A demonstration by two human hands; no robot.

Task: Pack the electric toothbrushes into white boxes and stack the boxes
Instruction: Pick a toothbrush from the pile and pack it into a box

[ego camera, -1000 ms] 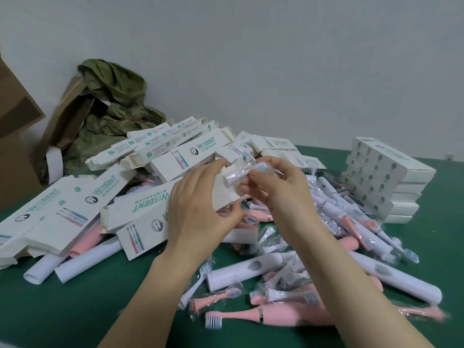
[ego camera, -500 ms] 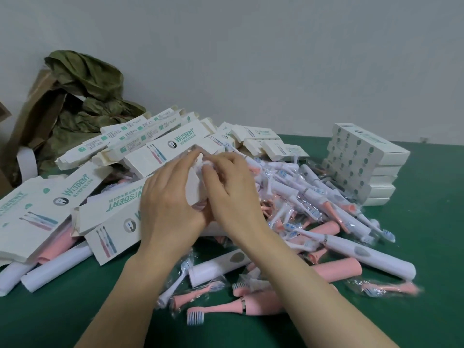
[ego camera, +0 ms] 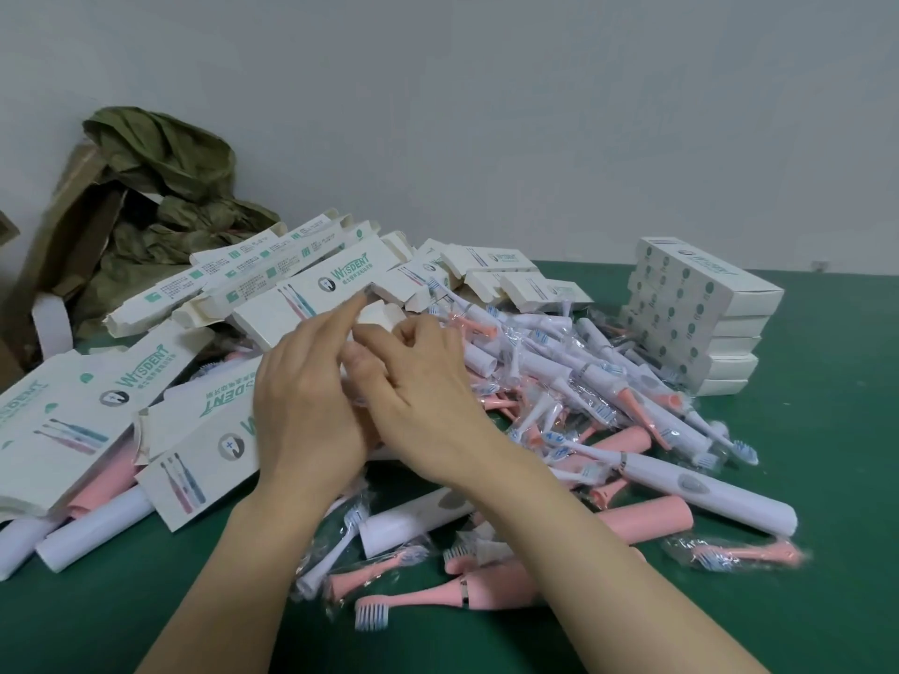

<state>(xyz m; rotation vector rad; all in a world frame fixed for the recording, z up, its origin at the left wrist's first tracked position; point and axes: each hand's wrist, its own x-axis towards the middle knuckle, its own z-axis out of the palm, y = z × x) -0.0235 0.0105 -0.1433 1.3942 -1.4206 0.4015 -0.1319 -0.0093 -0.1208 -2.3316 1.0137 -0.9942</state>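
Two-handed on one white box [ego camera: 377, 316], right above the middle of the heap. Grips it with the left hand [ego camera: 306, 406], forefinger stretched up along the open end flap and touching its edge. Pinches the same end with the right hand [ego camera: 423, 396], fingers curled in tight, thumb tucked against the card. Hard to make out the body of the box behind both hands, with just the flap end and a white sliver between the palms on show. Contents, if any, out of sight.

Over to the right, well apart from the hands: a stack of closed boxes [ego camera: 700, 318], several high, square on the green table [ego camera: 827, 503] near the grey wall [ego camera: 486, 114].

Between stack and hands, a tangle of toothbrushes [ego camera: 584, 381], white and pink, mixed with loose brush heads in clear wrappers. Just beyond the right forearm, a long white handle [ego camera: 705, 493] with a pink handle [ego camera: 642, 520] just beside it. Down front, a pink toothbrush [ego camera: 438, 593], bristles at the left end, handle partly under the forearm.

Left side: a sprawl of loose boxes [ego camera: 87, 406] printed WISDENT, overlapping, more handles poking out beneath.

Back left against the wall, a crumpled olive-green bag [ego camera: 160, 187] sitting in brown cardboard [ego camera: 73, 211].
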